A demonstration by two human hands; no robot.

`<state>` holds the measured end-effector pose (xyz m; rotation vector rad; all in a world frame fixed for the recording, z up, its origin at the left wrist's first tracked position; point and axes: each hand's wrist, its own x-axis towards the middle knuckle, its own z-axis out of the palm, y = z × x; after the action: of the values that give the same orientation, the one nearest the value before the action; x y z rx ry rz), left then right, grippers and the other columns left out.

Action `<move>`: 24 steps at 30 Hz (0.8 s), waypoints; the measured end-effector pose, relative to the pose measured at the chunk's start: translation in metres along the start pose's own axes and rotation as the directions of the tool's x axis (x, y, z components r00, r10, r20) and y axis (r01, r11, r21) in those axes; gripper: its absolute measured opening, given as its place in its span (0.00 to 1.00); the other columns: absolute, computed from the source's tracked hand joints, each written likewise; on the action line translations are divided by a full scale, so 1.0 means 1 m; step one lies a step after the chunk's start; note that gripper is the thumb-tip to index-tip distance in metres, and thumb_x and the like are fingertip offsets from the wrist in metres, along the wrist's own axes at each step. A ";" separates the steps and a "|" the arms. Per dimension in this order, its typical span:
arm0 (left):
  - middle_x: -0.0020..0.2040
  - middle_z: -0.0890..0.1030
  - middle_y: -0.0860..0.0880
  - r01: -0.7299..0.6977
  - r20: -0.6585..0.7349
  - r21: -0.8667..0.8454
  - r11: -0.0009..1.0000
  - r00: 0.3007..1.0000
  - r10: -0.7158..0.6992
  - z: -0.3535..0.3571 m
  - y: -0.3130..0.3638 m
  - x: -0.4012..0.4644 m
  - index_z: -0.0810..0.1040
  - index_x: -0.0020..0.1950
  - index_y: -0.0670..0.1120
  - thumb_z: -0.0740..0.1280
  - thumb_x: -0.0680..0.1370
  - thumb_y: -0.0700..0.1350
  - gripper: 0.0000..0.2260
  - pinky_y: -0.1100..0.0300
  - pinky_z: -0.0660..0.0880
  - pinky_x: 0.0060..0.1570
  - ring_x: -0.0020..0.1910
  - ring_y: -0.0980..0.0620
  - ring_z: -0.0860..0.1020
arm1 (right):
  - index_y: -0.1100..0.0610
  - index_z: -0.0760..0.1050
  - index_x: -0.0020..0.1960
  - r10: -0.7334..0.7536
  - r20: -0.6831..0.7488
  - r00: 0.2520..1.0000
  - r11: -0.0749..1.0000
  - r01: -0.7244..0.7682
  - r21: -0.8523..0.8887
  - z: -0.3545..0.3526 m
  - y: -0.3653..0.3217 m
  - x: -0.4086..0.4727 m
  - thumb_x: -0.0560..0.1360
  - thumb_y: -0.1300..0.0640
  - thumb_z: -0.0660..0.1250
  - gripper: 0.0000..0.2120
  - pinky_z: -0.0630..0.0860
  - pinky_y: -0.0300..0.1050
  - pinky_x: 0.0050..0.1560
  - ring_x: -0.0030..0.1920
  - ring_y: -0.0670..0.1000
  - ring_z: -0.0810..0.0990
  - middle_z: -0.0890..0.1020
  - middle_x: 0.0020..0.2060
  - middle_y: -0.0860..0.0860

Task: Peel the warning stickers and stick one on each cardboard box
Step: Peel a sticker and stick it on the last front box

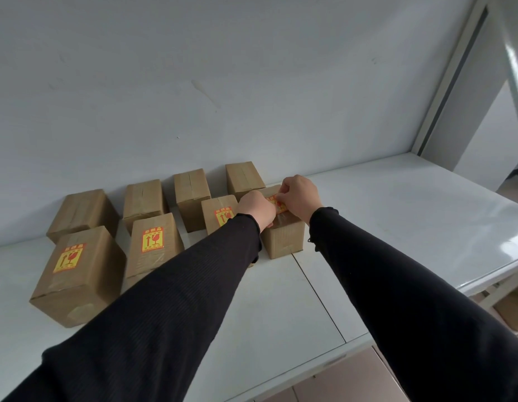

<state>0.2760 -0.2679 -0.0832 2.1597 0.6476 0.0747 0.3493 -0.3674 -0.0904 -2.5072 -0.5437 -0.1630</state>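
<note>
Wall [194, 68]: pale grey, scuffed, rising right behind the counter.
Counter [367, 227]: white and glossy, with a seam running toward me; it carries all the boxes.
My sleeves: black ribbed knit, both arms stretched forward over the counter.
Back row: four plain brown boxes along the wall, none with a sticker on top; the leftmost [82, 213] sits at an angle.
Front row: four boxes nearer me. The left one [78, 274] has a yellow-and-red warning sticker [68, 258] on its top, as do the second [154, 245] and the third [220, 213], partly hidden by my left arm.
Box I am working on [283, 239]: far right of the front row, just beside the third.
My left hand [256, 208]: knuckles up on that box top, fingers curled down onto the sticker's near edge.
My right hand [299, 198]: fingers bent, pinching the sticker's far edge.
Current sticker [276, 205]: yellow and red, lying on the box top between my hands, mostly covered.
</note>
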 end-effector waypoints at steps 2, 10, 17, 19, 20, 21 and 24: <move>0.42 0.84 0.44 -0.004 -0.007 0.023 1.000 1.000 0.004 0.000 0.001 -0.002 0.79 0.52 0.41 0.68 0.78 0.43 0.07 0.54 0.82 0.43 0.44 0.43 0.86 | 0.56 0.77 0.43 0.012 0.015 1.000 1.000 -0.012 -0.003 -0.001 -0.003 0.001 0.74 0.57 0.68 0.03 0.68 0.43 0.45 0.46 0.52 0.75 0.79 0.48 0.53; 0.48 0.85 0.40 -0.085 -0.040 0.225 0.971 0.995 0.097 -0.004 0.001 -0.003 0.82 0.53 0.38 0.70 0.75 0.43 0.11 0.50 0.83 0.49 0.48 0.42 0.85 | 0.58 0.71 0.47 0.104 0.006 0.995 0.992 -0.105 0.076 -0.002 -0.006 0.004 0.72 0.64 0.63 0.05 0.73 0.47 0.44 0.45 0.54 0.75 0.77 0.44 0.52; 0.59 0.78 0.46 -0.321 -0.012 0.424 0.847 0.933 0.360 -0.029 -0.011 0.000 0.76 0.63 0.44 0.69 0.78 0.43 0.14 0.59 0.70 0.48 0.56 0.46 0.77 | 0.56 0.76 0.52 0.063 0.015 0.998 0.957 -0.065 0.284 -0.011 0.010 -0.007 0.72 0.64 0.67 0.09 0.80 0.50 0.47 0.49 0.53 0.80 0.80 0.48 0.50; 0.63 0.76 0.46 -0.380 0.035 0.467 0.799 0.910 0.412 -0.034 -0.014 0.001 0.76 0.67 0.45 0.69 0.79 0.45 0.17 0.59 0.70 0.51 0.58 0.46 0.76 | 0.55 0.76 0.51 0.020 0.010 1.000 0.963 -0.022 0.267 -0.013 0.015 -0.014 0.72 0.62 0.69 0.09 0.79 0.47 0.47 0.49 0.52 0.80 0.81 0.49 0.50; 0.64 0.75 0.45 -0.397 0.057 0.485 0.779 0.903 0.425 -0.036 -0.015 0.001 0.76 0.69 0.46 0.69 0.79 0.45 0.18 0.58 0.71 0.53 0.59 0.45 0.76 | 0.55 0.76 0.52 -0.010 0.008 1.000 0.971 0.007 0.240 -0.013 0.018 -0.017 0.72 0.62 0.70 0.10 0.78 0.47 0.48 0.49 0.52 0.80 0.81 0.49 0.50; 0.65 0.75 0.45 -0.409 0.073 0.498 0.765 0.899 0.432 -0.037 -0.016 0.001 0.75 0.70 0.47 0.68 0.79 0.46 0.18 0.57 0.71 0.55 0.60 0.45 0.76 | 0.55 0.76 0.53 -0.034 0.009 0.999 0.976 0.031 0.215 -0.012 0.020 -0.019 0.72 0.61 0.71 0.10 0.78 0.48 0.49 0.49 0.52 0.80 0.81 0.49 0.50; 0.66 0.74 0.45 -0.425 0.100 0.536 0.729 0.890 0.446 -0.037 -0.017 -0.001 0.75 0.72 0.48 0.67 0.81 0.47 0.19 0.55 0.72 0.61 0.63 0.44 0.75 | 0.56 0.77 0.54 -0.033 0.020 0.999 0.979 0.028 0.202 -0.010 0.021 -0.024 0.72 0.60 0.71 0.11 0.77 0.48 0.49 0.49 0.52 0.80 0.82 0.50 0.50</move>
<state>0.2584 -0.2334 -0.0728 2.8464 0.1580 0.2021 0.3361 -0.3974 -0.0981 -2.3070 -0.5784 -0.0855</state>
